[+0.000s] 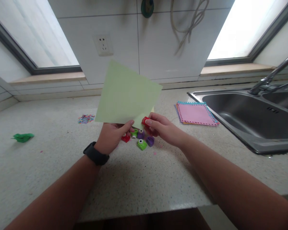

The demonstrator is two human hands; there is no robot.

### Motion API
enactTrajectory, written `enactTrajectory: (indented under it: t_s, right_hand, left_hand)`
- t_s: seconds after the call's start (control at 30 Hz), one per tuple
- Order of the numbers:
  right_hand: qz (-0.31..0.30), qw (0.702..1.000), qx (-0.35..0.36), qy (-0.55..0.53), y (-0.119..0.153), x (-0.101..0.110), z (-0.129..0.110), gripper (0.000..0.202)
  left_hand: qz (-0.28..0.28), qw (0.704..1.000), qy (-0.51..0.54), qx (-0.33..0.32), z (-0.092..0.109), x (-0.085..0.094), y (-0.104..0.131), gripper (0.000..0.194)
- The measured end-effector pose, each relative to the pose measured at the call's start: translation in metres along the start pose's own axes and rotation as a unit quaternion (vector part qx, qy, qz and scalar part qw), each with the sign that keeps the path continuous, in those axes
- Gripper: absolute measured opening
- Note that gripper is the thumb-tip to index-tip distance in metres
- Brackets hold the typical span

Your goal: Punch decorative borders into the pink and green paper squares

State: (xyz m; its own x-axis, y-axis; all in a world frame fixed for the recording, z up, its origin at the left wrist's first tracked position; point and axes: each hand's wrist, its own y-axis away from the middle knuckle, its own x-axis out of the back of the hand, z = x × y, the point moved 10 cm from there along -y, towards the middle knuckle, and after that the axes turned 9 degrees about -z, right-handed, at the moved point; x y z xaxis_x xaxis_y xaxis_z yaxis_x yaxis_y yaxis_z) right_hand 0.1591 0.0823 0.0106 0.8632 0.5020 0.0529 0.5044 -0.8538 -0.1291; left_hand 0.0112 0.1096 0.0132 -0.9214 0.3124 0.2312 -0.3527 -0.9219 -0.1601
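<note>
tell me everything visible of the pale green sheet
The pale green sheet looks like thin, plain paper with straight edges and no visible holes. It is held tilted above the counter, one corner pointing up. The left hand grips its lower edge; the right hand holds a small red punch at its lower right corner.

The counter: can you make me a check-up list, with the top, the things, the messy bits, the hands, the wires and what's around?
Surface: speckled counter.
Things: pale green sheet, raised; below it, small craft punches, including a green punch and a purple punch; stacked sheets with patterned edges, by the sink.
Clutter: colourful paper bits; green object, unclear what.
Hands: left hand holds the sheet; right hand holds a red punch.
Cables: pale looped cable on the wall.
Surroundings: sink right, wall socket, two windows.
</note>
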Motion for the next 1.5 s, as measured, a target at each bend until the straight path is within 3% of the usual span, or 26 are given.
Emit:
enactTrajectory:
  t_s: [0.27, 1.13, 1.5]
  right_hand:
    - [-0.021, 0.999, -0.045, -0.011, -0.002, -0.009, 0.012, 0.028]
    - [-0.055, 0.998, 0.006, 0.016, -0.005, -0.017, 0.005, 0.026]
    - [-0.058, 0.998, 0.015, 0.014, -0.007, -0.018, 0.008, 0.027]
  left_hand:
    - [0.030, 0.999, -0.015, -0.006, 0.002, 0.002, 0.004, 0.030]
    - [0.033, 0.999, -0.016, -0.008, 0.004, 0.000, 0.004, 0.030]
    - [0.033, 0.999, 0.024, 0.019, -0.010, -0.001, 0.004, 0.035]
